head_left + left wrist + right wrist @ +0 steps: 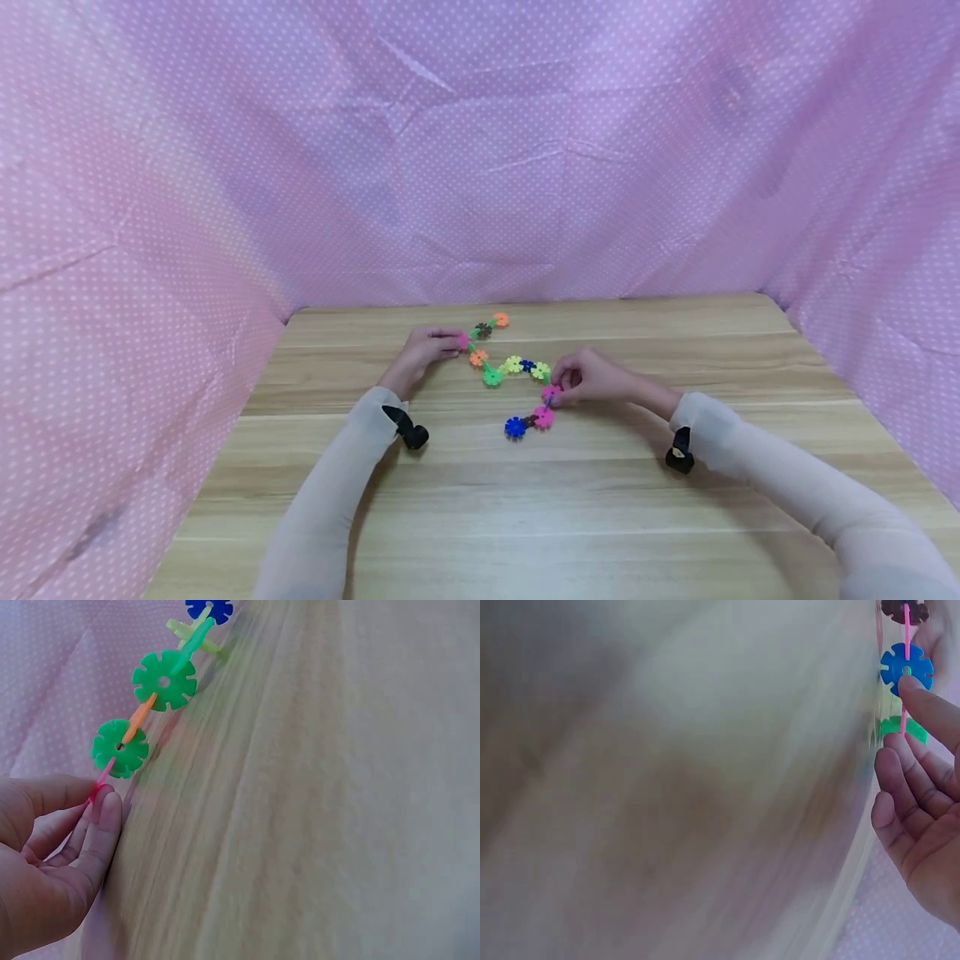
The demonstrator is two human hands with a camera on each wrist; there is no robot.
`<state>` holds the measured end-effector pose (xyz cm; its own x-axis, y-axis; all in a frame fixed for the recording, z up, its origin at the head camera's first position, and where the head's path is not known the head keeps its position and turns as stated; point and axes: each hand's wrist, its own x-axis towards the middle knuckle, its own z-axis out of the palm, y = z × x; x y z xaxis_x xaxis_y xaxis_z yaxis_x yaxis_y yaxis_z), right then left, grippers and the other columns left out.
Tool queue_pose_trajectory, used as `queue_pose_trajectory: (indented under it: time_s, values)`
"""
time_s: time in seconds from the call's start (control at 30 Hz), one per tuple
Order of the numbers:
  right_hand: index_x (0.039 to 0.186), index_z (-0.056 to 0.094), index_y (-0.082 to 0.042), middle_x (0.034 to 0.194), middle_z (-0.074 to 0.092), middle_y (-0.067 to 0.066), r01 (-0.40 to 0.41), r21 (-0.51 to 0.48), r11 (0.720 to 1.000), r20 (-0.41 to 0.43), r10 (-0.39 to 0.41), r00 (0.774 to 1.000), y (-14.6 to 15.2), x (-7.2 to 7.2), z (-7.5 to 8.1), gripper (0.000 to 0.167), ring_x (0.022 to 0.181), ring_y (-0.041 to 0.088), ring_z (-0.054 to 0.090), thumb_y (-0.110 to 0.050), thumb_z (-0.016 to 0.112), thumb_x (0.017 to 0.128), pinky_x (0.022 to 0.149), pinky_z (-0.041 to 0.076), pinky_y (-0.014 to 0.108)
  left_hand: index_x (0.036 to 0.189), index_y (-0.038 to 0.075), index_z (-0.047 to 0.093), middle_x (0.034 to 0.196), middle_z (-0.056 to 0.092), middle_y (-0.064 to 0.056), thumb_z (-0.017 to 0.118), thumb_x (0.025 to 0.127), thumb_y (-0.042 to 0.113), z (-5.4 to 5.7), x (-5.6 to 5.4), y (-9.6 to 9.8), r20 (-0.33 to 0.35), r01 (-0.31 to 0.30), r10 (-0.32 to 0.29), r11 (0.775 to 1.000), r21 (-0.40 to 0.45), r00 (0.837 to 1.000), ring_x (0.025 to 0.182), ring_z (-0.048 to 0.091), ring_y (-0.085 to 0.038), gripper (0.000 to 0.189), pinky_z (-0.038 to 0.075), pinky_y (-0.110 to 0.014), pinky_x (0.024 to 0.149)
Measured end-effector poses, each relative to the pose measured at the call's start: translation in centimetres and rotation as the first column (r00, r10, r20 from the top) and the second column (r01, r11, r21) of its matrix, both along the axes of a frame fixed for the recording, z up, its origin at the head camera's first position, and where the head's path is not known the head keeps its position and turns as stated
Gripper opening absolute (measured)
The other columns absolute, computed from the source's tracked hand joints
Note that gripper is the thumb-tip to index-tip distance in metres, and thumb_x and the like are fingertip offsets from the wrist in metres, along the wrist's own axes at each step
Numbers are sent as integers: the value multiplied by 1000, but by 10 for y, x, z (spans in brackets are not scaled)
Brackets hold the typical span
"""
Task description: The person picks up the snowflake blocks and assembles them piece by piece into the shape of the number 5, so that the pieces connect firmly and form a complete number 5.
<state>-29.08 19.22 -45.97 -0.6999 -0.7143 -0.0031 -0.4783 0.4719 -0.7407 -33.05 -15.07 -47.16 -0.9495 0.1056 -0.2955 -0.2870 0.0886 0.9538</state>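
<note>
Flower-shaped interlocking plastic discs, slotted into one another, form a winding chain [492,378] on the table. My left hand [427,348] pinches a pink disc [103,778] toward the chain's far left; green discs and an orange disc [139,718] follow on from it in the left wrist view. At the chain's right bend, my right hand [597,379] holds another pink disc [551,392] between thumb and fingers. In the right wrist view its thumb lies at a blue disc [892,669], with a green disc [891,726] beside the fingertips. A dark blue disc [515,427] ends the near side.
The wooden table [480,517] reaches back to a pink dotted cloth [480,167] that hangs behind it and along both sides. An orange disc [501,319] ends the chain near the far edge. Black straps with small devices sit on both sleeved wrists.
</note>
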Motion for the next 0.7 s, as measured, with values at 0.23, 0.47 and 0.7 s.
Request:
queue_pose_trajectory:
  time_s: [0.23, 0.47, 0.7]
  values:
    - [92, 73, -12, 74, 64, -4, 28, 34, 999, -13, -27, 1000, -12, 18, 6, 21, 66, 8, 56, -24, 86, 82, 60, 50, 20, 130, -1, 66, 138, 63, -19, 68, 94, -2, 1, -8, 7, 20, -22, 23, 999, -42, 1000, 105, 69, -16, 36, 59, -26, 93]
    - [88, 73, -11, 69, 62, -5, 49, 28, 998, -51, -48, 998, -23, 32, 6, 20, 62, 5, 53, -26, 86, 83, 56, 47, 19, 129, -2, 67, 134, 65, -20, 69, 93, -3, 3, -13, 9, 32, -15, 15, 999, -30, 999, 99, 71, -15, 36, 60, -25, 90]
    - [88, 72, -14, 67, 59, -7, 48, 56, 997, -53, -45, 998, -28, 41, 6, 17, 60, 4, 49, -25, 84, 85, 55, 43, 18, 130, -1, 66, 134, 65, -20, 69, 93, -2, 4, -14, 7, 38, 12, -11, 1000, -23, 999, 110, 70, -22, 37, 59, -28, 95]
